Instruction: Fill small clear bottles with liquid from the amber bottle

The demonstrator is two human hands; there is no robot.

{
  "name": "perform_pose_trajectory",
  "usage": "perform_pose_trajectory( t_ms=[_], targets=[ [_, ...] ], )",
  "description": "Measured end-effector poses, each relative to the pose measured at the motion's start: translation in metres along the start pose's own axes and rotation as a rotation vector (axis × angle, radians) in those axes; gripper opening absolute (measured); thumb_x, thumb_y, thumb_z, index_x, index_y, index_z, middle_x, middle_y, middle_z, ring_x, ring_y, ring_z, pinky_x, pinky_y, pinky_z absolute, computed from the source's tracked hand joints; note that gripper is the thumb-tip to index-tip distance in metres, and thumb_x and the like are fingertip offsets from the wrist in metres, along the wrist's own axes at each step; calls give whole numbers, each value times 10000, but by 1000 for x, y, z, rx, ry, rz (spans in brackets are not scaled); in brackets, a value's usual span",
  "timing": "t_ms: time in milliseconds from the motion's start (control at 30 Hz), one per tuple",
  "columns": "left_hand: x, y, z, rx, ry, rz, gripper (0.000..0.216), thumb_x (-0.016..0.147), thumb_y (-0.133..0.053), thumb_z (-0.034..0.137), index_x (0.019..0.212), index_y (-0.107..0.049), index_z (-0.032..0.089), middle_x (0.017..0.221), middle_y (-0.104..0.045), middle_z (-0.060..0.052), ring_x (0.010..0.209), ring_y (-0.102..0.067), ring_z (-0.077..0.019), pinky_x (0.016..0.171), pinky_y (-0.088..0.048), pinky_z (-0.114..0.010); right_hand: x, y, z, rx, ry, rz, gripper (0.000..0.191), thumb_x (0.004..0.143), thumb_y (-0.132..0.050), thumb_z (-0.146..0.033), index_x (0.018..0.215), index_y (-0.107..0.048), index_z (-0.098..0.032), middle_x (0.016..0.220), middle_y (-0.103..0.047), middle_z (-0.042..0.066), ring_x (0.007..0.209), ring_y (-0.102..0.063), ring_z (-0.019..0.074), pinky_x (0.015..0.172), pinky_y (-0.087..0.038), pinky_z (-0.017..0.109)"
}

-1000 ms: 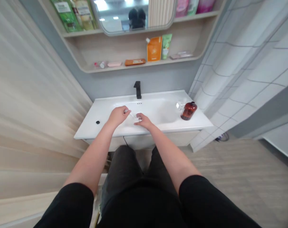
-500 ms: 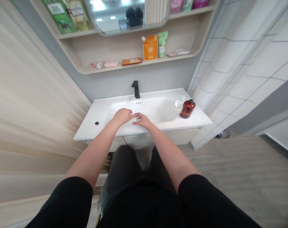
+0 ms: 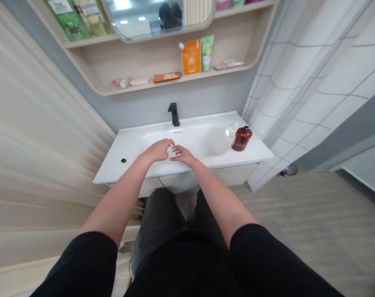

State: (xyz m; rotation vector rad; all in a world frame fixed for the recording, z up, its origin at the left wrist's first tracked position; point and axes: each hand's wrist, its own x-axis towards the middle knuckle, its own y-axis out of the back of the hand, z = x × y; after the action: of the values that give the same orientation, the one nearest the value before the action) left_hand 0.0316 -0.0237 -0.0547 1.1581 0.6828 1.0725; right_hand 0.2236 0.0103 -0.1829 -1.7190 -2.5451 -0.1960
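Observation:
Over the front of the white washbasin, a small clear container sits between my two hands. It could be a glass or a bottle; my fingers cover much of it. My left hand is closed around its left side, knuckles up. From the right, my right hand grips it with thumb and fingers curled. The black tap stands behind the hands at the back of the basin.
At the right end of the counter stands a brown-red bottle beside a clear item. A small black round piece lies at the left. Above is a shelf with an orange pouch and a green tube.
The clear container now shows plainly between my hands; earlier my fingers hid it. My left hand has tilted slightly. The whole view has shifted a little.

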Motion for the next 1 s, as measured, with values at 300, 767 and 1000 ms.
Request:
perform_pose_trajectory(
  t_ms=[300, 767, 1000],
  targets=[
    [3, 2, 9, 93, 42, -41, 386, 826, -905, 388, 1166, -839, 218, 1189, -826, -173, 1213, -769, -424, 1091, -578, -468, 0, 0, 2, -9, 6, 11, 704, 561, -1074, -390, 1186, -769, -283, 1182, -780, 27, 1021, -709, 231, 1014, -614, 419],
    [5, 12, 17, 150, -116, -121, 667, 848, -836, 325, 1503, -754, 229, 1525, -747, -135, 1410, -707, -332, 1198, -546, -392, -3, -1, -5, -37, -1, 14, 733, 559, -1072, -383, 1209, -760, -250, 1155, -795, 23, 947, -700, 199, 964, -602, 375],
    [-2, 11, 21, 298, 153, -216, 429, 1001, -733, 363, 1387, -776, 181, 1326, -833, -174, 1269, -783, -348, 1029, -573, -361, -5, 0, -7, -9, -2, 8, 724, 559, -1061, -358, 1205, -749, -263, 1160, -778, 18, 981, -694, 200, 975, -587, 365]
  ],
)
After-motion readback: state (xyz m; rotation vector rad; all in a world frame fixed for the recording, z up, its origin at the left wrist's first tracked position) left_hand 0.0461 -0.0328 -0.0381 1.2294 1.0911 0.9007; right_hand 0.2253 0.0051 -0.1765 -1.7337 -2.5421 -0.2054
